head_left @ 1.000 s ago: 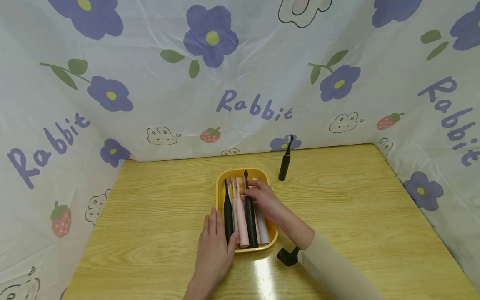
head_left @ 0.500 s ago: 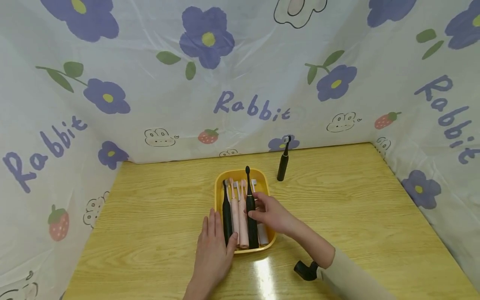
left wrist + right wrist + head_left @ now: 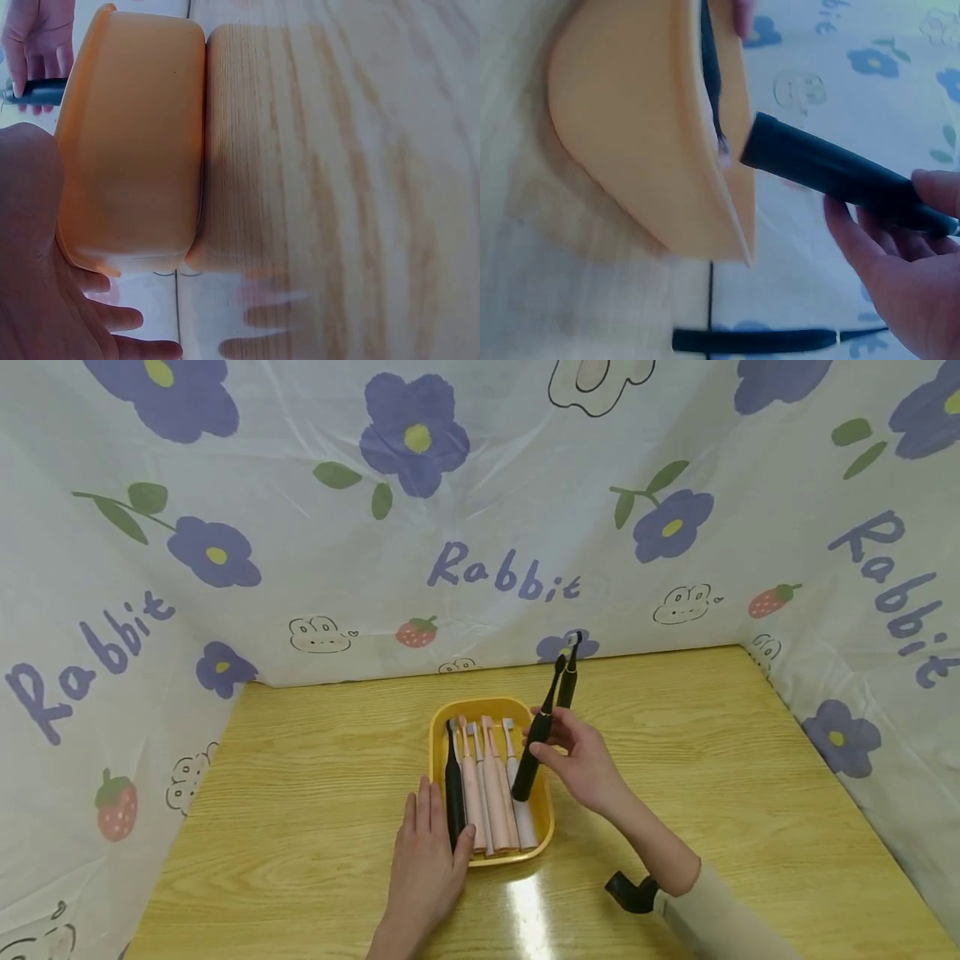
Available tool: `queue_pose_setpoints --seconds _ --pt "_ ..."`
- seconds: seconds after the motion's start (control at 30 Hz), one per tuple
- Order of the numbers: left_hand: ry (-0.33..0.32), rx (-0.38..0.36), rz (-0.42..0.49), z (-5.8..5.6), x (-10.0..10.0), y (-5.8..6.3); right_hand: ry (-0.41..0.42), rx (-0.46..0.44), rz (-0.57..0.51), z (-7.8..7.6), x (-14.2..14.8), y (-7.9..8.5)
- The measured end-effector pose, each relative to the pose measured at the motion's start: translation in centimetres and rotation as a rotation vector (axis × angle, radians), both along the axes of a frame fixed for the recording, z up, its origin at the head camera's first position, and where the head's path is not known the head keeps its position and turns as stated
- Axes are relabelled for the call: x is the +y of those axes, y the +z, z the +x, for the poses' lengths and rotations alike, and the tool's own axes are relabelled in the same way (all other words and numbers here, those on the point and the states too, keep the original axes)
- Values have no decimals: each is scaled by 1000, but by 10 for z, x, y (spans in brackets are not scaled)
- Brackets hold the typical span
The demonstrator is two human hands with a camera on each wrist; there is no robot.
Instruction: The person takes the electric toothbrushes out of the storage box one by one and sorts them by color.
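Note:
My right hand point(image 3: 588, 764) pinches a black electric toothbrush point(image 3: 534, 752) by its handle, head tilted up, over the right side of a yellow bin point(image 3: 547, 839). In the right wrist view the handle's butt end point(image 3: 761, 142) is raised past the bin's rim. My left hand point(image 3: 429, 852) lies with straight fingers along the bin's front left rim. Inside the bin are another black toothbrush point(image 3: 454, 793), pink toothbrushes point(image 3: 495, 793) and a white one point(image 3: 525, 823), side by side with heads toward the back.
A further black toothbrush point(image 3: 567, 687) stands upright on the wooden table point(image 3: 315, 760) behind the bin to the right; it shows in the right wrist view too point(image 3: 757, 340). A patterned cloth point(image 3: 510, 468) hangs round the back and sides. A black wrist-worn device point(image 3: 632, 893) sits at the right sleeve.
My right hand has lifted the black toothbrush out from among the others and carried it up and right, uncovering the pink and white ones. The left hand stays at the rim.

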State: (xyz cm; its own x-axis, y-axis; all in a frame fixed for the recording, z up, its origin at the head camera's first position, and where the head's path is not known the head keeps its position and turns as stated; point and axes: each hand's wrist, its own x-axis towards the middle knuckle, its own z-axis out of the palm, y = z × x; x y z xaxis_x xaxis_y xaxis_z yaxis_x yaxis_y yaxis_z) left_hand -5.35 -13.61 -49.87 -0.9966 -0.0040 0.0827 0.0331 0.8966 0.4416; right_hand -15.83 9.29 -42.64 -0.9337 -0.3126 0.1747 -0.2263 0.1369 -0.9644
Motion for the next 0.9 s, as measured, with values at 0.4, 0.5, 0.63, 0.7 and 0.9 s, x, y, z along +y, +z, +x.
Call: queue_pose_setpoints --seconds 0.4,0.5,0.63,0.7,0.9 --pt "3 12 5 1 -1 -1 -444 356 94 -41 30 -21" --pt "-2 7 5 1 -1 0 -493 366 103 -46 30 -35" --pt "-7 6 5 0 -1 0 -522 362 111 -52 28 -49" --pt "-8 4 6 0 -1 0 -518 349 116 -55 26 -53" --pt "-6 3 6 1 0 2 -523 325 145 -61 22 -60"
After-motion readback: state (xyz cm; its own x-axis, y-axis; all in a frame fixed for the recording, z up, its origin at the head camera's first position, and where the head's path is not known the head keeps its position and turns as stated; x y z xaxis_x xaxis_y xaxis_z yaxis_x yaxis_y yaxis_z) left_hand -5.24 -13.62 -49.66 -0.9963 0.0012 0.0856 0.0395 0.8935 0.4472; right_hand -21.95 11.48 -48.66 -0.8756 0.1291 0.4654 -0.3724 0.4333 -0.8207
